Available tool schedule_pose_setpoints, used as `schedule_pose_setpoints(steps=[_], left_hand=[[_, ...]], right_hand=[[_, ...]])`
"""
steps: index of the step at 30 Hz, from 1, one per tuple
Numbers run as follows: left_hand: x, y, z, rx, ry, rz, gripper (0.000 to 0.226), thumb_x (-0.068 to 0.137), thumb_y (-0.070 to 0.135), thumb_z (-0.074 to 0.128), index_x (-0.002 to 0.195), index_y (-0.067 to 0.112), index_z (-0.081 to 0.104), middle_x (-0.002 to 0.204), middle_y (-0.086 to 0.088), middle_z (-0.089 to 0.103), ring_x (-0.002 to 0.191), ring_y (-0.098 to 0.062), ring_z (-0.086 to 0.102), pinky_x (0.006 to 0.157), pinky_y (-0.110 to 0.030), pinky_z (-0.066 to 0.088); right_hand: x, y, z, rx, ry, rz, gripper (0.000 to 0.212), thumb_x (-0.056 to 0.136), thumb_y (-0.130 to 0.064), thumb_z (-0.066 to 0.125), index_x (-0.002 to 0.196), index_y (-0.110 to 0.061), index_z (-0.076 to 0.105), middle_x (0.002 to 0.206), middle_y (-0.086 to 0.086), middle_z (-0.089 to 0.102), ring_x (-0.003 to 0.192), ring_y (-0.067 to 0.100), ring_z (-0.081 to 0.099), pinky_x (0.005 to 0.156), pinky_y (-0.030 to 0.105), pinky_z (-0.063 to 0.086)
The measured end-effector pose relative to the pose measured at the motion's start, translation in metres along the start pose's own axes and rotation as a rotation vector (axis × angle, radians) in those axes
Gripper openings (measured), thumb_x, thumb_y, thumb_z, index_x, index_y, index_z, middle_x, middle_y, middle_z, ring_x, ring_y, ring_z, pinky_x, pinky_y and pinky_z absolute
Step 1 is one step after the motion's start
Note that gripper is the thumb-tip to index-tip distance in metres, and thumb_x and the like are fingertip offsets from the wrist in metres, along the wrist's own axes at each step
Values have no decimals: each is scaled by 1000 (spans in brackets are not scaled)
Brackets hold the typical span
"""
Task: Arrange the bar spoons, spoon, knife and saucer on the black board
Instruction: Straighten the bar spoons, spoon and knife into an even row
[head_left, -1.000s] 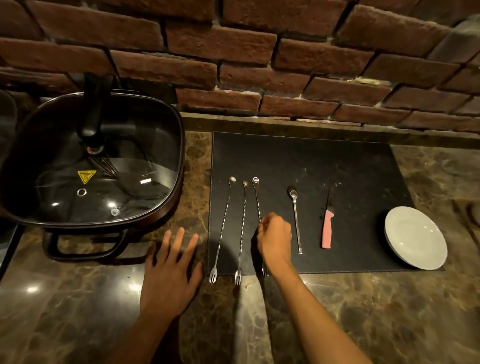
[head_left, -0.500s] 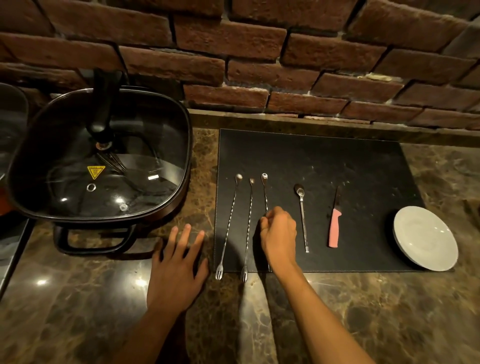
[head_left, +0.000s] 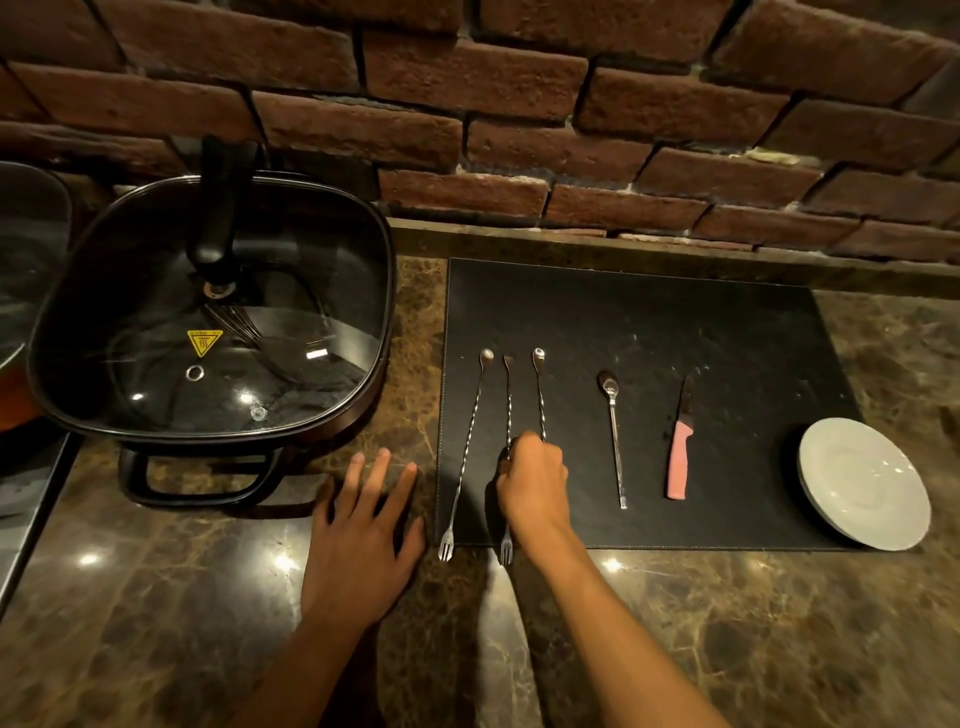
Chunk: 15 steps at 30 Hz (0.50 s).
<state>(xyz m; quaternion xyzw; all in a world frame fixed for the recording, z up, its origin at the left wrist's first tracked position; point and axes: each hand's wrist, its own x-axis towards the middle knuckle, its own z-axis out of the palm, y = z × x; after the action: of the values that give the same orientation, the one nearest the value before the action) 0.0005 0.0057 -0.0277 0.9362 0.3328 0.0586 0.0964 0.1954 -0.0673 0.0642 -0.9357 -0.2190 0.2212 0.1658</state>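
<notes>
A black board (head_left: 675, 322) lies on the marble counter. Three long twisted bar spoons rest side by side at its left: the left one (head_left: 470, 441), the middle one (head_left: 507, 400) and the right one (head_left: 540, 395), their fork ends past the front edge. A small spoon (head_left: 614, 441), a pink-handled knife (head_left: 679, 457) and a white saucer (head_left: 865, 483) follow to the right; the saucer overhangs the board's right edge. My right hand (head_left: 535, 483) is closed over the shafts of the middle and right bar spoons. My left hand (head_left: 363, 525) lies flat on the counter, fingers spread.
A square black electric pan with a glass lid (head_left: 208, 322) stands left of the board, its handle (head_left: 197, 483) toward me. A brick wall (head_left: 519, 130) runs along the back. The brown marble counter (head_left: 779, 623) extends in front and to the right.
My right hand has slid a little up the right bar spoon and its fingertips now reach the middle one. The left hand stays flat on the counter.
</notes>
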Motion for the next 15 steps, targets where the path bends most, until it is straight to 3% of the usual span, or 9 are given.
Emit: schedule_pose_setpoints(steps=[8, 15], left_hand=[[0, 0, 2, -5, 16, 5, 62, 99, 53, 38, 155, 25, 44, 166, -7, 32, 154, -32, 29, 115, -59, 28], [0, 1, 0, -13, 17, -1, 63, 99, 52, 38, 155, 25, 43, 166, -8, 33, 153, -33, 29, 115, -60, 30]], right_hand=[[7, 5, -3, 30, -19, 4, 11, 87, -10, 52, 79, -3, 56, 86, 14, 58, 85, 40, 63, 59, 33, 39], [6, 6, -8, -27, 18, -60, 14, 92, -9, 57, 104, -3, 59, 107, 17, 59, 99, 38, 61, 74, 37, 47]])
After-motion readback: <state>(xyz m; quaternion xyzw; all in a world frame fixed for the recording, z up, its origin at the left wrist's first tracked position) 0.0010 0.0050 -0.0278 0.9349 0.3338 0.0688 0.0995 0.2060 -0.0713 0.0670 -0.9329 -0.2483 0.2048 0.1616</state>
